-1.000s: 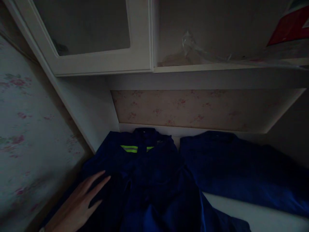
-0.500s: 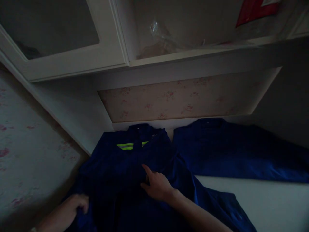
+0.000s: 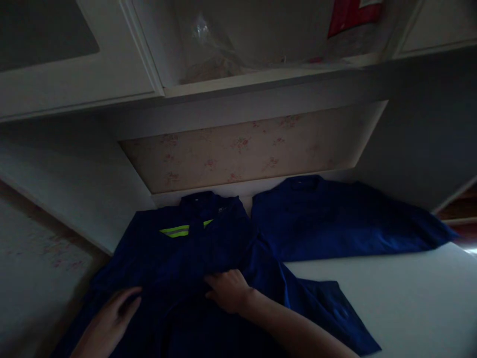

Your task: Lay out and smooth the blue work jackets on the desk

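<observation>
Right hand point(image 3: 228, 291): fingers curled together, pinching a fold of the dark blue work jacket point(image 3: 194, 258) near its middle. Left hand point(image 3: 108, 323): fingers loosely apart, lying flat on the jacket's left side; whether they grip cloth, cannot tell in this dim light. Jacket lies spread on a white counter point(image 3: 410, 298), collar toward the wall, a neon yellow-green reflective strip point(image 3: 175, 231) showing below the collar. Just beside it on the right, touching at the edge, a second blue garment point(image 3: 335, 219) lies flat, sleeve stretched rightward. Behind both, a recessed panel of floral wallpaper point(image 3: 246, 154). Above, a white cabinet door point(image 3: 74, 74) and an open shelf point(image 3: 268, 74) holding clear plastic wrap point(image 3: 208, 44) and a red package point(image 3: 350, 15). Room very dark.
</observation>
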